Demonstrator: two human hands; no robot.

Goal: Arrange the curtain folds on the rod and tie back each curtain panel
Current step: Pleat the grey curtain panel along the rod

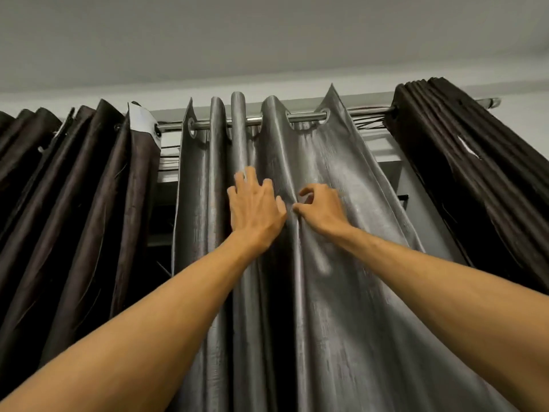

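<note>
Ceiling (267, 40) above rod (306, 116) | left grip (252, 208) splayed on grey curtain (341, 292) | right grip (319, 208) pinches fold (298, 233)

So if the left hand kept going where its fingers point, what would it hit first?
The left hand seems to rest against the grey curtain; sliding up its folds, it would likely meet the rod next, though depth is unclear.
</note>
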